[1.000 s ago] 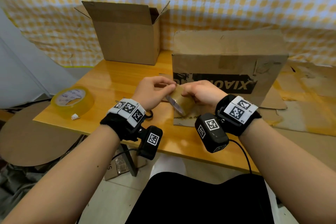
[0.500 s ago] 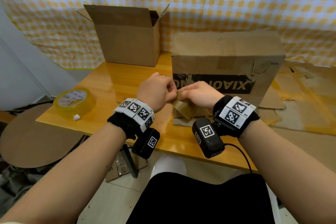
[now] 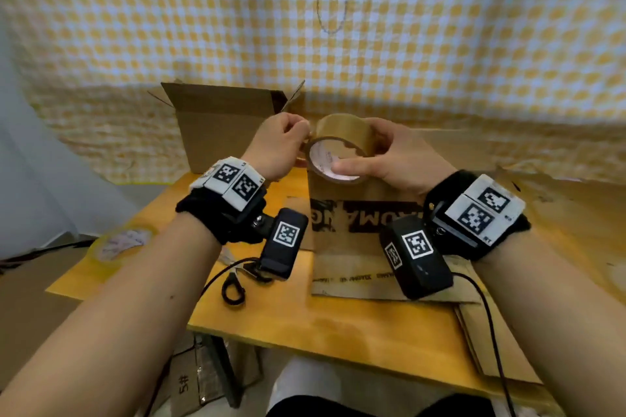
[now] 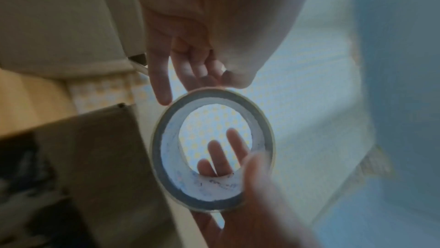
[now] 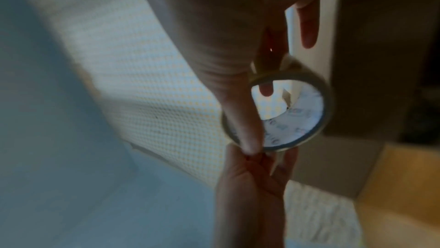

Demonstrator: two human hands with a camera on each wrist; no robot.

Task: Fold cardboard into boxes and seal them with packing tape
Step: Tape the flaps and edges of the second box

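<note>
A roll of brown packing tape (image 3: pixel 340 149) is held up in the air between both hands, above the front edge of the printed cardboard box (image 3: pixel 359 213) that stands on the wooden surface (image 3: pixel 277 315). The step in hand appears to be finding and lifting the loose end of the tape, and it is best done with the roll kept steady while a fingernail is run along the outer wrap until the edge catches; the end should then be peeled straight and slowly so that it does not split lengthwise or fold back on itself. The right hand (image 3: pixel 403 159) is closed on the roll, the thumb laid across its open core at about 5 o'clock and the fingers wrapped round the far side at 3 o'clock. The left hand (image 3: pixel 279 142) is curled at the roll's 9 o'clock edge, thumb and fingertips brought together on the outer wrap; in the left wrist view the thumb is seen against the rim, but whether a strip of tape has already been raised between them cannot be told. An open cardboard box (image 3: pixel 223 125) stands at 11 o'clock from the hands, a clear tape roll (image 3: pixel 122 244) lies at 8 o'clock near the surface's left edge, and scissors (image 3: pixel 233 284) lie beneath the left wrist.
</note>
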